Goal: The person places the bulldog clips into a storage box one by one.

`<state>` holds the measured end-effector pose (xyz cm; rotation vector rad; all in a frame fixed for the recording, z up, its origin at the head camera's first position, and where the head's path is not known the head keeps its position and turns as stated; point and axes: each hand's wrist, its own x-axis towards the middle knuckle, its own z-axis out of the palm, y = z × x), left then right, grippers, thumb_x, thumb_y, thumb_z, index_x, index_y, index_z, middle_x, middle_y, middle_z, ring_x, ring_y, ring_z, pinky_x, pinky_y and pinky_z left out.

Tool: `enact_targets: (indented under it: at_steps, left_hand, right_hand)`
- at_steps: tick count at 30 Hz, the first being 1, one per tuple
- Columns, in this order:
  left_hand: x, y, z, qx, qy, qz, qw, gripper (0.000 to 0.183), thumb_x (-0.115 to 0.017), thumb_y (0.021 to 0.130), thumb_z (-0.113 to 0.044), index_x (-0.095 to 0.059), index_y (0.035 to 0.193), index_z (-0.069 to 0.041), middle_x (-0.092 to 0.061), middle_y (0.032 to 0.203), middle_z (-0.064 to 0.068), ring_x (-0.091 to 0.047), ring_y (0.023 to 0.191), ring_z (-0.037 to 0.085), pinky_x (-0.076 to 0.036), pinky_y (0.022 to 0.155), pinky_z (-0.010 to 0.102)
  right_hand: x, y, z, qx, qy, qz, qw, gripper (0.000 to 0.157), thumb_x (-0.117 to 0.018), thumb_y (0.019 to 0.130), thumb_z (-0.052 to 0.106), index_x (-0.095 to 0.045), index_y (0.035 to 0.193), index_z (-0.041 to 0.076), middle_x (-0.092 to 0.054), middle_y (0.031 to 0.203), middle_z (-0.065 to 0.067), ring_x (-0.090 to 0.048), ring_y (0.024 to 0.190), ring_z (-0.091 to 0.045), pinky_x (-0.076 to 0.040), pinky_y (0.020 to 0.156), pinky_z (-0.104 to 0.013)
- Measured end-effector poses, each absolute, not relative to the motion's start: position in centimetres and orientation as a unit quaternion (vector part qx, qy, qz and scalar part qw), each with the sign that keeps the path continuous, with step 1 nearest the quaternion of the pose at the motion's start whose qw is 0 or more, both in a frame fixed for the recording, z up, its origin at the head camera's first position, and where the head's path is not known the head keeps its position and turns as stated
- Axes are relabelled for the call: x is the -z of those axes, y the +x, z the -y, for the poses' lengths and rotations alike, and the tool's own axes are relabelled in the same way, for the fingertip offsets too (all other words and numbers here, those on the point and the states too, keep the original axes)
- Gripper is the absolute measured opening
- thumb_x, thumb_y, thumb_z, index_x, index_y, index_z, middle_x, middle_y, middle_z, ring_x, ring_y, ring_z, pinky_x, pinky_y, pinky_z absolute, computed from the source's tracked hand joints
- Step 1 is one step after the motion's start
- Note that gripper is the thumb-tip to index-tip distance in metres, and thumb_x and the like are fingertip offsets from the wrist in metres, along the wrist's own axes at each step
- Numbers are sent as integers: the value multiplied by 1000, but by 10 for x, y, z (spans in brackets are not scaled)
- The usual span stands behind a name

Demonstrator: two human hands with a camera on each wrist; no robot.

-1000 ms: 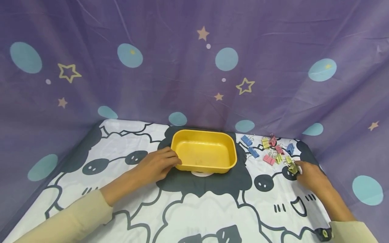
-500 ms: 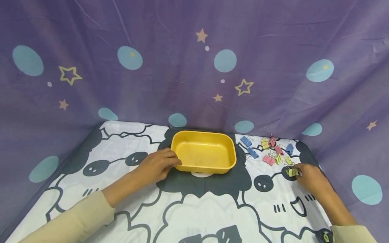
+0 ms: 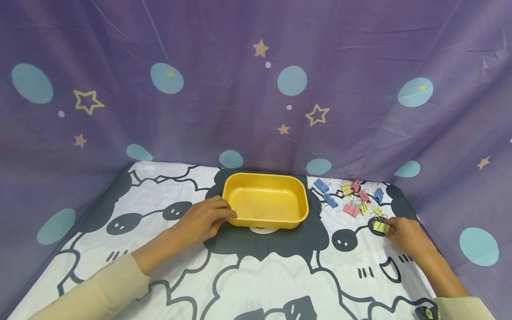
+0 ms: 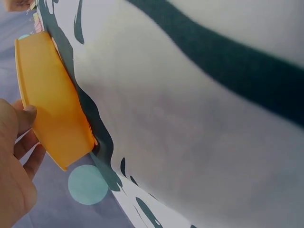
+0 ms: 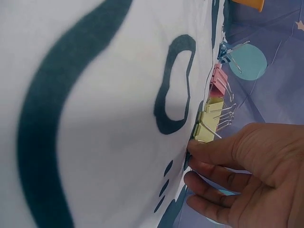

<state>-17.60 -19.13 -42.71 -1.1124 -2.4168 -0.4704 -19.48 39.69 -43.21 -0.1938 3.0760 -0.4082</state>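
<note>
Head view: my left hand grips the yellow rectangular tray by its rim between eight and nine o'clock, thumb and fingers narrowed on the edge. The tray sits upright near the far side of the sheep-print worktop, about twelve o'clock from me, just before the purple curtain. My right hand pinches a yellow binder clip, its wire handles pointing away from me; it is between three and four o'clock from the tray and well apart from it. Counting from that pinched clip, a second yellow clip lies near it at twelve, with a lone blue clip farther out the same way. At ten o'clock comes a pink clip, at eleven a red clip. Two blue clips lie toward ten, nearer the tray. I cannot tell whether the pinched clip is clear of the worktop.
</note>
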Motion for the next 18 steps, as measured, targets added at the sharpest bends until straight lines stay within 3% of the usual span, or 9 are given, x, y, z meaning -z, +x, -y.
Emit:
enact_targets:
  at_steps: [8,18]
  left_hand:
    - [426,-175,191,175,-394,876,215,29,-87,90,6,-88,107,-17,-79,104,-5,-70,100,16,-64,85,32]
    - [431,-173,192,179,-397,870,231,29,-88,89,5,-88,106,-18,-80,104,-5,-71,100,16,-65,84,31]
  right_hand:
    - [429,-190,-402,127,-98,-987,3,29,-85,91,4,-78,112,-15,-81,102,-29,-77,94,-45,-61,84,-64]
    - [433,-187,-401,145,-91,-985,-12,35,-90,89,12,-80,110,-14,-84,95,-23,-82,91,-42,-63,88,-65]
